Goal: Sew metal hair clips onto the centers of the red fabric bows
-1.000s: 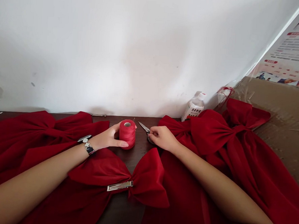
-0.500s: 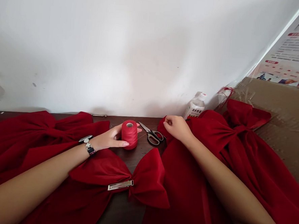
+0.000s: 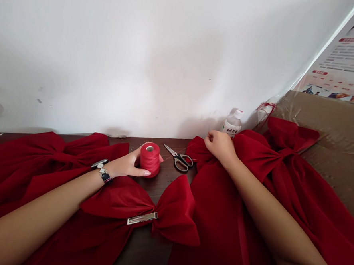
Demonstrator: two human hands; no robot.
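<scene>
My left hand (image 3: 126, 164) is wrapped round a red spool of thread (image 3: 150, 159) that stands upright on the dark table (image 3: 145, 252). My right hand (image 3: 221, 146) is closed in a pinch above a red fabric bow (image 3: 253, 153) at the right. A thin red thread (image 3: 178, 157) runs from the spool towards that pinch. Black-handled scissors (image 3: 179, 159) lie on the table between the two hands. A red bow with a silver clip (image 3: 142, 218) on its middle lies in front of my arms.
Large red bows (image 3: 37, 156) cover the left of the table, and more red cloth lies at the right. A small plastic bottle (image 3: 233, 124) stands by the white wall. A cardboard box (image 3: 330, 130) wrapped in clear film sits at the far right.
My right hand left the scissors and moved right and back over the red bow, drawing thread from the spool. My left hand stayed on the spool.
</scene>
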